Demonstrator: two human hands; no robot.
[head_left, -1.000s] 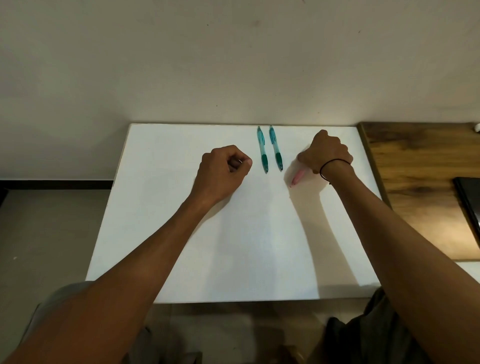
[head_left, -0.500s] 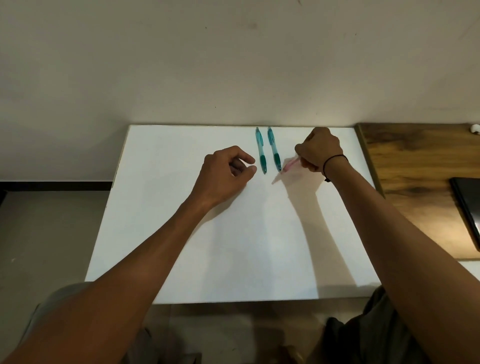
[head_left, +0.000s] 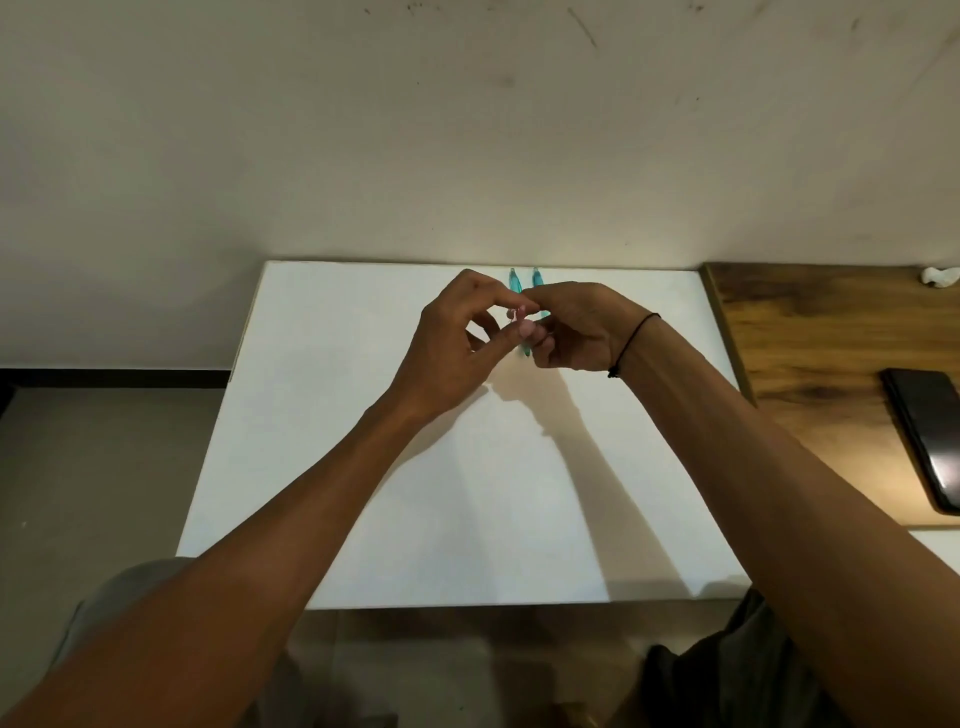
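Both my hands meet above the far middle of the white board. My right hand and my left hand pinch a small pink pen between their fingertips; only a short pink part shows. Two teal pens lie side by side on the board behind my hands, mostly hidden by them, with only their far ends and a tip showing.
A wooden table adjoins the board on the right, with a dark phone on it and a small white object at its far corner. A plain wall rises behind. Grey floor lies to the left.
My right hand lifted the pink pen off the board and brought it left. My left hand rose from the board and joined it at the pen, in front of the teal pens.
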